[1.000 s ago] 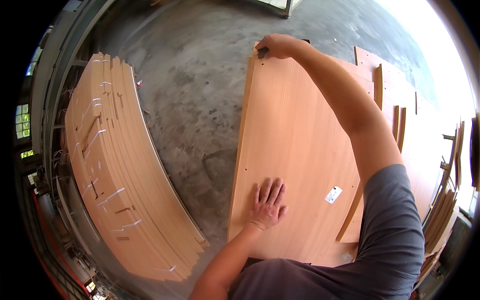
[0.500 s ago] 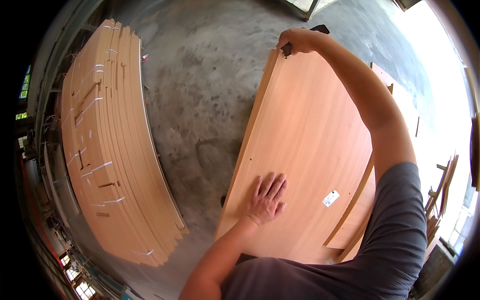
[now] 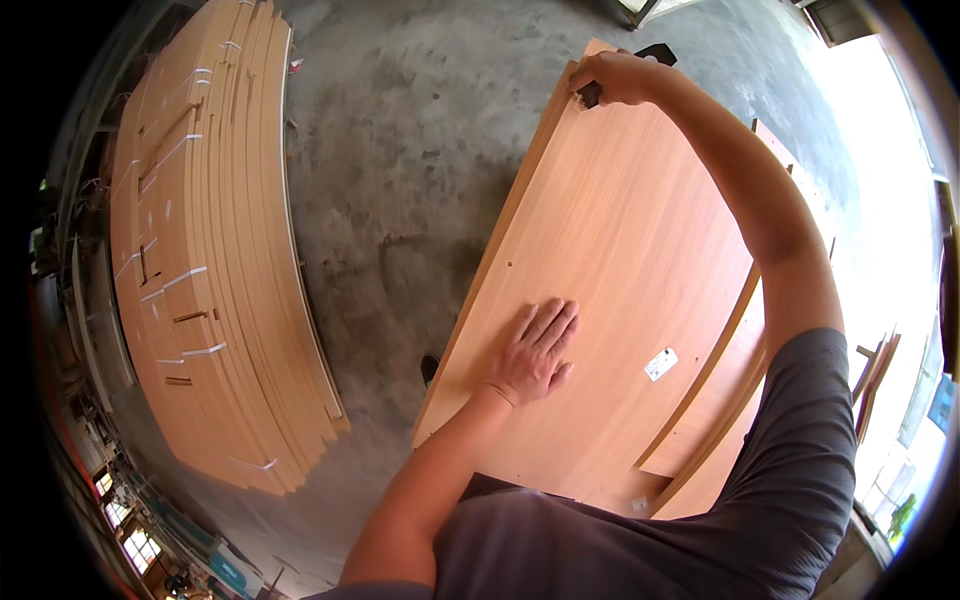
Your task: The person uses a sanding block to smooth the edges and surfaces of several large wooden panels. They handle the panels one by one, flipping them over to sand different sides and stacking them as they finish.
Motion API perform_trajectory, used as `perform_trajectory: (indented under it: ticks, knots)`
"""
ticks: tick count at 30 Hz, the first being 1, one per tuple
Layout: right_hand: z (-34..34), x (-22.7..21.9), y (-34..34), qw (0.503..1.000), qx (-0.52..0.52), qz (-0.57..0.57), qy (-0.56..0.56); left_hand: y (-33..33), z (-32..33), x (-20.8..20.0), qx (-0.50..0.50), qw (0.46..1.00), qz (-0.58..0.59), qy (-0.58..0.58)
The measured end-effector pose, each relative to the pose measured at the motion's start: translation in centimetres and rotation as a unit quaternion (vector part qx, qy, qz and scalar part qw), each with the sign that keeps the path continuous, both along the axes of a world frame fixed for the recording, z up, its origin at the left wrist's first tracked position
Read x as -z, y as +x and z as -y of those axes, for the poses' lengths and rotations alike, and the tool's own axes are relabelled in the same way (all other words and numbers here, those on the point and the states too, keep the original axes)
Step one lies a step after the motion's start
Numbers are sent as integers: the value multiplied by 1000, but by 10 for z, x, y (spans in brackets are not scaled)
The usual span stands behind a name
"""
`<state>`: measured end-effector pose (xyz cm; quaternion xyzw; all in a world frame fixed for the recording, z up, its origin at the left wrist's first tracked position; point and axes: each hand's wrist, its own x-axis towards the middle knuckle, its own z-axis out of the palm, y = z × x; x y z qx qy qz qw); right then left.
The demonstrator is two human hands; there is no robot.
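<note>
A wide wood-grain panel lies in front of me. My left hand rests flat on its face, fingers stretched out and a little apart, with nothing held. At the panel's far end, my right hand is closed around a black hand tool. One part of the tool shows beyond the hand and another below the fingers, by the far left corner. The grip hides the rest, so its kind is unclear. A small white label is stuck on the panel, and a small hole is near its left edge.
To the left stands a tall stack of strapped wooden boards on the grey concrete floor. More wooden boards lie along the panel's right side. Wood pieces lean at the far right. A dark shoe tip shows beside the panel.
The view has shifted a little, moving the board stack up and left. My right hand stays at the panel's far end with the black tool; my left hand stays flat on the panel.
</note>
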<state>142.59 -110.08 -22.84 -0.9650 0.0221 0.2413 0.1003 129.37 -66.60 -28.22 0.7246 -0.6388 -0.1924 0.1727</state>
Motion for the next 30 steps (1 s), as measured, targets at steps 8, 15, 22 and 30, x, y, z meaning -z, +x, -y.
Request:
perform_trajectory:
  ticks: [8,15,22,30]
  knots:
    - [-47,-8,-10,999,1,-33,-12,-1,-4,6,-13,999,-12,-44]
    - [-69,9,-26,999,-6,39,8,-1,-7,13,-19,995,-26,-98]
    - [-110,12,-38,999,3,52,11,3,-11,17,3,986,-65,-153]
    - [-254,-12,-116,933,175,284,138,29,-136,3,48,993,-7,-109]
